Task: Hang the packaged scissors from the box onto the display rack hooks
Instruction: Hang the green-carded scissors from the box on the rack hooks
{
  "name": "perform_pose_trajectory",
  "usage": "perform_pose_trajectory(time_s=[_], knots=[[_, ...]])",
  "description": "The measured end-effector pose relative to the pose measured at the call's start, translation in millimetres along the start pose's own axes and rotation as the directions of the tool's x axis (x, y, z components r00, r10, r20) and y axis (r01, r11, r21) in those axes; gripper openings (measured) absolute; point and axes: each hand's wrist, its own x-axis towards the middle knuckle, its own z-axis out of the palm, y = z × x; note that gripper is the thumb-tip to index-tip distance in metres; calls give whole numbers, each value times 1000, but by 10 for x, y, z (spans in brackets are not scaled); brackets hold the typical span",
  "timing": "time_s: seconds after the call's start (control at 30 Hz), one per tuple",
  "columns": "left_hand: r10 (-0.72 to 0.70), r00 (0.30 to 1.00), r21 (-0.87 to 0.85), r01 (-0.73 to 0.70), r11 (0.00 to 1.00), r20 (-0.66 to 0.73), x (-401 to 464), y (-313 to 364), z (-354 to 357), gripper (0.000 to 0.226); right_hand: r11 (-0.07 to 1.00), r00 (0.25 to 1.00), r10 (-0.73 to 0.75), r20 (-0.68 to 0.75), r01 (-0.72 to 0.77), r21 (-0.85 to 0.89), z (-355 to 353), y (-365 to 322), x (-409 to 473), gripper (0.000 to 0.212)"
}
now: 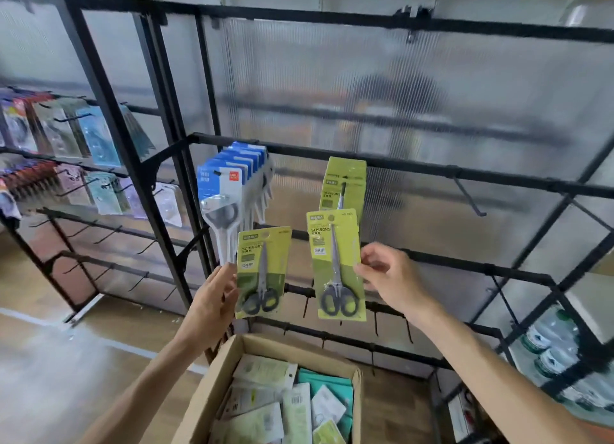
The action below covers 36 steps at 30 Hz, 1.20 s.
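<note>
Carrying two green scissors packs up to the rack, one in each hand, with neither hung yet.

The left hand [216,297] pinches the left scissors pack [262,272] by its side edge, thumb on the front; the right hand [385,274] pinches the right scissors pack [337,264] the same way, raised just below the hook [342,191] that already carries matching green packs [345,181]. Next, I judge, the right pack's hang hole must be lined up with that hook's tip and slid back. Blue-carded scissors [229,181] fill the neighbouring hook. Below, the open cardboard box [212,387] holds a loose heap of more packs, mostly lying back-up, with something teal among them.
</note>
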Motion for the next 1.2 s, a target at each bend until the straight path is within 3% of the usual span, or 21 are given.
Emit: perform_pose_trajectory(time_s=[0.27, 0.47, 0.57, 0.97, 1.1, 1.2], knots=[[46, 999, -9, -46, 999, -11, 143, 183, -55, 48, 942, 984, 179, -22, -165, 292, -79, -90, 257, 9], [122, 992, -20, -123, 992, -25, 258, 355, -109, 74, 921, 968, 250, -36, -226, 316, -49, -132, 369, 9], [123, 992, -22, -123, 992, -11, 317, 364, -129, 77, 919, 960, 273, -60, -242, 311, -30, -136, 450, 10], [198, 980, -32, -198, 980, 4, 459, 440, -169, 77, 975, 942, 221, -251, -209, 71, 107, -22, 807, 11], [195, 981, -12, -195, 981, 5, 470, 417, -183, 73, 958, 944, -32, -327, -64, -279, 118, -90, 693, 22], [234, 972, -5, -234, 972, 5, 466, 446, -209, 69, 817, 914, -291, -281, 85, -570, 112, -326, 487, 51]])
